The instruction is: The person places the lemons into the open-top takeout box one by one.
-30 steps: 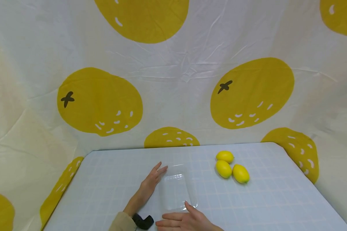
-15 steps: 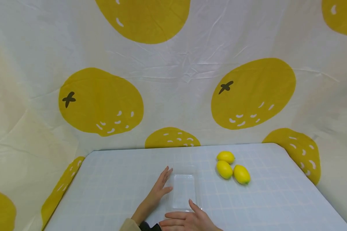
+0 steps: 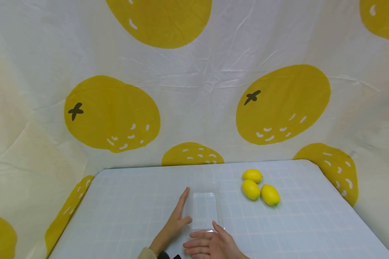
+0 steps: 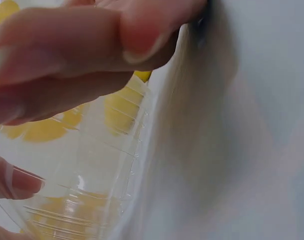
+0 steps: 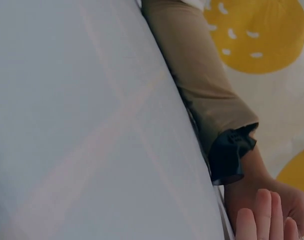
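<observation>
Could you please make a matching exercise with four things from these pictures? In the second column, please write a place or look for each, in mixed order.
Column one:
1. plastic container
2. left hand
3. lemons
4. right hand

Column two:
A. at the container's near end
B. yellow, grouped to the container's right
C. transparent
D. along the container's left side

Right pairs: 1-C, 2-D, 3-B, 4-A

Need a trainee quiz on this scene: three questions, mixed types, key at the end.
1. How many lemons lie on the table?
2. Whose fingers lie alongside the left side of the clear plastic container? A) right hand B) left hand
3. True or false: a lemon is inside the container.

Key:
1. Three.
2. B.
3. False; all three are on the table, to the container's right.
</observation>
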### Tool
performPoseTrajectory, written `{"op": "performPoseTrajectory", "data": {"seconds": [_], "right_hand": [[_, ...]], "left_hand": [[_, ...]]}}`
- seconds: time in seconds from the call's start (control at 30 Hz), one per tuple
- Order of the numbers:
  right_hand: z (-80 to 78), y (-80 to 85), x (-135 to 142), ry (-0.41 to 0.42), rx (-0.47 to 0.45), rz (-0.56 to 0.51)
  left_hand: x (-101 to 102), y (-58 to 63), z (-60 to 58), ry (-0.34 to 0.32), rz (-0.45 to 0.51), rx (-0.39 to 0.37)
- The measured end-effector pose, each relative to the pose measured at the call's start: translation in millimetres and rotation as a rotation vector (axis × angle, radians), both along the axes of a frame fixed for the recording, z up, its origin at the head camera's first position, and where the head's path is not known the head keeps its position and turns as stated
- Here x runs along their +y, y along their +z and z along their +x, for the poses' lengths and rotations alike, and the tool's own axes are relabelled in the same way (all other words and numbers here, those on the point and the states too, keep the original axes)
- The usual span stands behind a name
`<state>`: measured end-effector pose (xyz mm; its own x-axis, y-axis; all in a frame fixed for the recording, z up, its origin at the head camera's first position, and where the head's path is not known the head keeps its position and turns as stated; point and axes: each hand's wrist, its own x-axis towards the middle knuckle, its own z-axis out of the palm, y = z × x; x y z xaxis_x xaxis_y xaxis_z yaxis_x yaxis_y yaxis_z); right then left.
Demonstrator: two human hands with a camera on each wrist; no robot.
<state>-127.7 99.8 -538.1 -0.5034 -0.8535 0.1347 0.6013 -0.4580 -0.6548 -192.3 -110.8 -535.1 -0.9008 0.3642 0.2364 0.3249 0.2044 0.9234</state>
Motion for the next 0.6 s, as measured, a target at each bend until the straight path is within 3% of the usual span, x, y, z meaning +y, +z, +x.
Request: {"op": "performPoseTrajectory", "data": {"seconds": [0.3,0.6], "right_hand": [[-1.9,-3.2,-0.2,0.011,0.051,0.015],[-1.6,-5.0,-2.9,0.006,0.095,0.003]], "left_hand": [[2.1,-2.2,5.5,-0.063,-0.130,0.110],[3.2,-8.0,6.8,-0.076,-0.108,0.203]]}}
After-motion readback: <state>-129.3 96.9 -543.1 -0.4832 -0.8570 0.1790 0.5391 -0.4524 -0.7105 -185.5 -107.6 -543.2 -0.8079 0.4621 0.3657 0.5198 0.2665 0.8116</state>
